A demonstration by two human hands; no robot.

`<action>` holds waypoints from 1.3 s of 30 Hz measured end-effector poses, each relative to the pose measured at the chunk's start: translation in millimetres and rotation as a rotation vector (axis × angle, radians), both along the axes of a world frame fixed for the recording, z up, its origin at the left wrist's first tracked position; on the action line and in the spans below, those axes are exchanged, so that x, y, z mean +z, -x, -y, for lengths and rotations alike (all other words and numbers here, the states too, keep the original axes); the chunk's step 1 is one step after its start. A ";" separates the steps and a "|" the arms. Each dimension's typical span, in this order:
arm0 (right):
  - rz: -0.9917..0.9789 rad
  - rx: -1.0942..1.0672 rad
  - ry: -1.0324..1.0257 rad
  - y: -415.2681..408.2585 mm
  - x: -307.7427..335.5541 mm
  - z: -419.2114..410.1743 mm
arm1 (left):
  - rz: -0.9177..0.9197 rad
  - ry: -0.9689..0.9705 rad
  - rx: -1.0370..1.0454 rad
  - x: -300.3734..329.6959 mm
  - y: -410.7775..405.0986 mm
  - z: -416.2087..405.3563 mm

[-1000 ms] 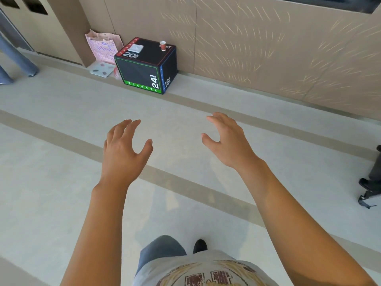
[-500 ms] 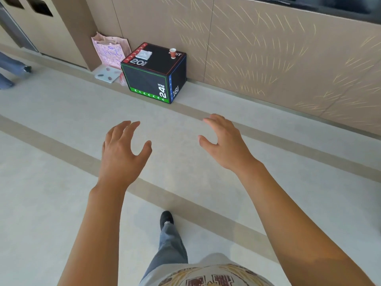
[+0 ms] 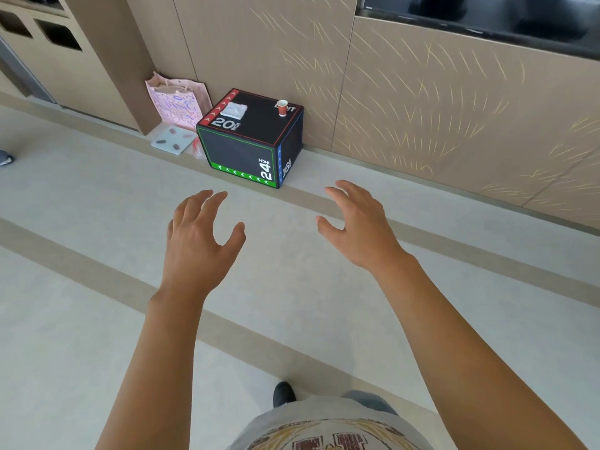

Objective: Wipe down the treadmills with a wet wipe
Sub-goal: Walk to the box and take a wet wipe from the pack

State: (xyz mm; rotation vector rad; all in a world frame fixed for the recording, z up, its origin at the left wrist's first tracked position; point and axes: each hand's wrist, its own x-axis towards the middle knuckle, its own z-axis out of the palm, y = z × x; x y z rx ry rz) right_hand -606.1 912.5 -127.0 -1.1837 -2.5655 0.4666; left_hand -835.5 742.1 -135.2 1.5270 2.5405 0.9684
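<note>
My left hand (image 3: 199, 235) and my right hand (image 3: 360, 227) are held out in front of me over the pale floor, fingers spread, both holding nothing. Ahead of them, against the wall, stands a black plyo box (image 3: 250, 147). A folded white wipe or cloth (image 3: 234, 111) lies on the box's top near its left edge. A small red paper cup (image 3: 282, 108) stands at the box's far right corner. No treadmill is in view.
A pink paper bag (image 3: 177, 102) leans on the wall left of the box, with a flat pale scale (image 3: 170, 141) on the floor before it. Beige wall panels (image 3: 422, 92) run along the back. Someone else's shoe (image 3: 5, 157) shows at the left edge.
The box has come nearer and shifted toward the middle of the view as I walk forward. My hands stay open in the same pose. The other person's legs have passed out at left.
</note>
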 end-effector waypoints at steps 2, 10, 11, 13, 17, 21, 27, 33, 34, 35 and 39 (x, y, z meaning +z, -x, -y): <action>-0.008 -0.013 0.016 14.6 2.0 -11.4 | 0.014 -0.002 -0.004 -0.4 11.6 -12.0; -0.018 0.030 0.015 60.5 -7.8 -83.9 | 0.034 0.004 0.009 -5.4 51.1 -80.2; -0.015 0.035 0.016 65.4 -10.3 -96.9 | 0.034 0.009 0.013 -7.2 55.7 -92.2; -0.013 0.043 0.024 75.2 -15.8 -125.1 | 0.034 0.017 0.025 -11.5 64.8 -118.5; -0.018 0.073 0.035 95.0 -21.9 -189.9 | 0.040 0.009 0.053 -15.3 79.5 -181.3; -0.036 0.098 0.068 113.7 -16.4 -260.2 | 0.040 0.023 0.064 -13.4 88.9 -251.2; -0.064 0.122 0.075 128.1 -16.5 -364.3 | 0.026 0.022 0.089 -0.7 96.3 -345.5; -0.106 0.139 0.103 149.4 -24.3 -430.9 | 0.030 0.061 0.097 -1.8 115.0 -409.5; -0.102 0.143 0.106 154.7 -25.8 -440.5 | 0.030 0.059 0.100 -2.0 120.7 -419.3; -0.094 0.144 0.106 160.7 -26.6 -450.3 | 0.028 0.057 0.101 -2.5 127.2 -429.2; -0.082 0.150 0.112 190.9 -33.1 -485.5 | 0.033 0.056 0.110 -7.9 157.1 -464.6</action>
